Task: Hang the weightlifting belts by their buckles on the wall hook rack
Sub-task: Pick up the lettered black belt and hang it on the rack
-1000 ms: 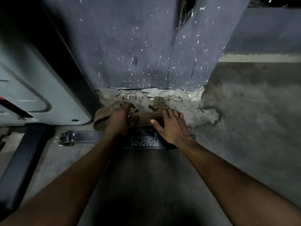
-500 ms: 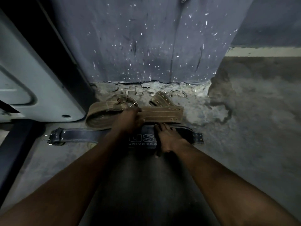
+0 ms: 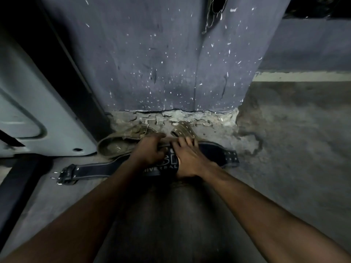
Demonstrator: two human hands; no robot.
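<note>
Two belts on concrete floor [image 3: 284, 149] at foot of blue-grey pillar [image 3: 161, 63]. Brown belt [image 3: 117, 145] far side, coiled, just beside the pillar base. Black belt [image 3: 95, 168] near side, stretched left to right, buckle [image 3: 64, 174] at its left end. Left hand [image 3: 150, 150] curled over black belt's far edge, gripping it. Right hand [image 3: 188, 160] just beside it, fingers spread fairly straight across the belt's wide printed middle, tips reaching the brown belt. Pale panel [image 3: 28, 111] at left.

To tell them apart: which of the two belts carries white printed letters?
The black belt, nearer the person; the tan belt behind it shows no letters.
</note>
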